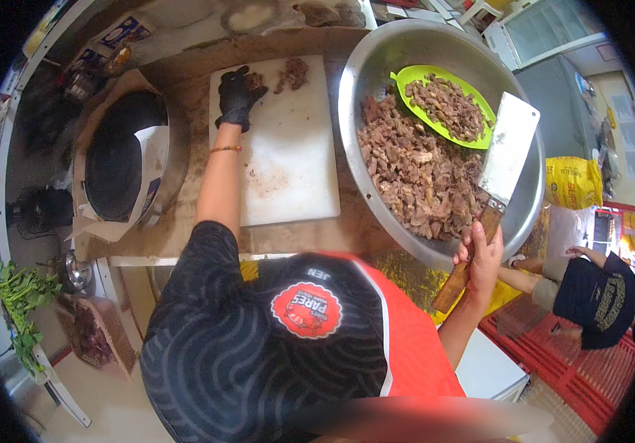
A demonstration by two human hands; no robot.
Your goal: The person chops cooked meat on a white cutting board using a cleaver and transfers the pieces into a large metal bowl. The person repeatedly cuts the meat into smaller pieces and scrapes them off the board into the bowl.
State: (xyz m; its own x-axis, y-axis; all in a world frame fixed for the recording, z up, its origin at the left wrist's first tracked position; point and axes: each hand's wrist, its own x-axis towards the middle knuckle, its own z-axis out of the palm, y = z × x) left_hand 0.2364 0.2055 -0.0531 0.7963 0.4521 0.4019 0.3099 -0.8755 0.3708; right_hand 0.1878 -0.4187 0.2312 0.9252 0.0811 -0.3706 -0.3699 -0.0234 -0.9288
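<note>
My left hand [237, 95], in a black glove, is at the far left part of a white cutting board [290, 160]. Its thumb and fingers are cupped around a little chopped meat [254, 81]; the palm side is hidden. A second small heap of meat [293, 74] lies to its right. My bare right hand [481, 255] grips the wooden handle of a cleaver [510, 147], its broad blade raised over the rim side of a large metal basin [359, 160]. Chopped meat [417, 183] fills much of the basin, and a green leaf-shaped plate [406, 83] with smaller pieces rests inside.
A round dark vessel [115, 160] edged with cardboard stands left of the board. Leafy greens [27, 310] and a plastic crate [99, 338] are at lower left. A yellow bag [572, 183] is right of the basin. Another person [594, 299] is at the right, by red slatted flooring [566, 360].
</note>
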